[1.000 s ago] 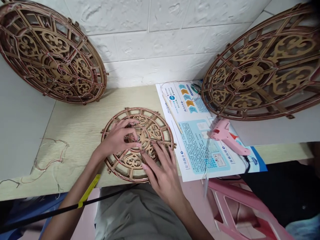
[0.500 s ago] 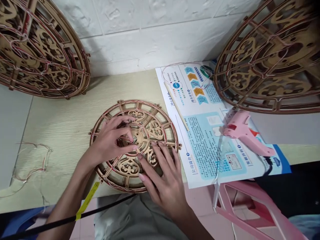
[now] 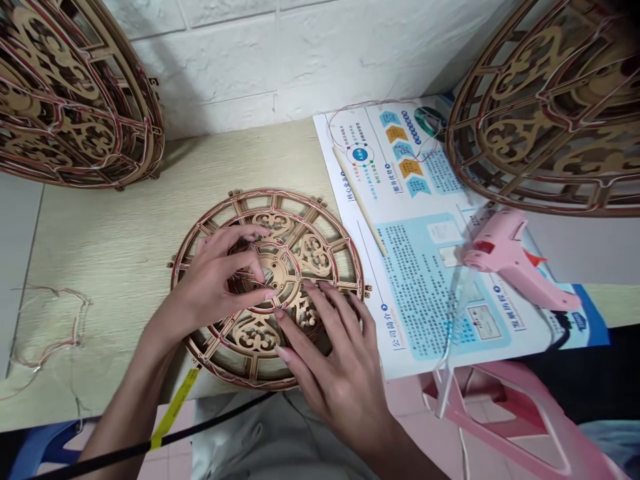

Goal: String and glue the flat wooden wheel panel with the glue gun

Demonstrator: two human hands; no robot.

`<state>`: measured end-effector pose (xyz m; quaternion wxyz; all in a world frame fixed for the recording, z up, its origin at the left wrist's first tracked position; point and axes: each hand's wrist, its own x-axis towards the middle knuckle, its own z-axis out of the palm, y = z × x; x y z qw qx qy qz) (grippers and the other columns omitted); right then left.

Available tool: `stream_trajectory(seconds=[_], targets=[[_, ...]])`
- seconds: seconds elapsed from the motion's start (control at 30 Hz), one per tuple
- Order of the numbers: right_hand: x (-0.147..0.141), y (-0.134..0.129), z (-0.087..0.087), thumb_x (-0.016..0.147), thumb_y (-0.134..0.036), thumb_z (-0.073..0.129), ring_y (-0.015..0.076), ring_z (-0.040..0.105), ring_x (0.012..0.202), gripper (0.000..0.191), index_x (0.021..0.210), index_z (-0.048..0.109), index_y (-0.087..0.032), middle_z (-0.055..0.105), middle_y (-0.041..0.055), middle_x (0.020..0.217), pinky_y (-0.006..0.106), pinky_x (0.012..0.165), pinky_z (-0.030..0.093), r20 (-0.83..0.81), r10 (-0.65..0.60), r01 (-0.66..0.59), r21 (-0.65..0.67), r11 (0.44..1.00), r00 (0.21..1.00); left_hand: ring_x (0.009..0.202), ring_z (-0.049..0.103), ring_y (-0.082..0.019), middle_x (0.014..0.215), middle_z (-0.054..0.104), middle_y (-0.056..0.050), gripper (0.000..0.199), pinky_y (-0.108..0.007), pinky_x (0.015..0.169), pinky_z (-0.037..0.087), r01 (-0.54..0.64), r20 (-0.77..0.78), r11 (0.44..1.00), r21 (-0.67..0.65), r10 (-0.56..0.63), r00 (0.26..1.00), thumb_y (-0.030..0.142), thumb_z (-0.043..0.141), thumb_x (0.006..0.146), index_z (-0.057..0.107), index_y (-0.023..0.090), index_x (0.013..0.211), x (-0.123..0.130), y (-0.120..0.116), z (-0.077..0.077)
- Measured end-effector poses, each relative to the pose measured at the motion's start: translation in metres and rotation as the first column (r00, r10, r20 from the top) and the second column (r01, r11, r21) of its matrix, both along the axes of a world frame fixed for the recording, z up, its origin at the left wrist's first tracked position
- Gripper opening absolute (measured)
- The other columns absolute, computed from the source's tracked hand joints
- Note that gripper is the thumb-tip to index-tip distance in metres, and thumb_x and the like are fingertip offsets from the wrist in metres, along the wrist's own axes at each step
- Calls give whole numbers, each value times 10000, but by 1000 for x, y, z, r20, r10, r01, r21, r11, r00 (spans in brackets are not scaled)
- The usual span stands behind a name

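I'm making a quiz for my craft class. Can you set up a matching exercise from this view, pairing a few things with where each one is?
Things:
1. Left hand
2. Right hand
3. Pink hot glue gun
4. Loose thin wire

Places:
A. Lying on the printed leaflet
B. On the bare wooden desk, left of the wheel
C. Fingers at the central hub of the wooden fretwork wheel
D. Spread over the wheel's lower right part

Pairs: 1-C, 2-D, 3-A, 4-B
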<state>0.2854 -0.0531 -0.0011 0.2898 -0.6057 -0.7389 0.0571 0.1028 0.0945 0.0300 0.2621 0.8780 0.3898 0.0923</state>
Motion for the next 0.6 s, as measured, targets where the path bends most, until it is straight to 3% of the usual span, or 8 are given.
stream_trajectory(seconds=[0.33, 0.6], targets=[[-3, 1, 8, 966, -289, 621, 367, 510, 1350, 353, 1311, 625, -211, 606, 204, 1376, 578, 997, 495, 198, 2, -7, 25, 1000, 980, 1353, 465, -292, 1477, 522, -28, 263, -453, 1137, 305, 15, 26, 1000, 13, -15, 1000, 412, 710, 874, 629, 193, 754, 0, -1, 1], [1, -2, 0, 963, -273, 636, 364, 457, 1408, 425, 1380, 577, -216, 557, 199, 1449, 572, 1031, 470, 162, 33, -41, 42, 998, 986, 1342, 475, -294, 1471, 527, -38, 269, -460, 1134, 312, 16, 17, 1000, 15, -16, 1000, 416, 727, 858, 637, 190, 742, -1, 0, -1]])
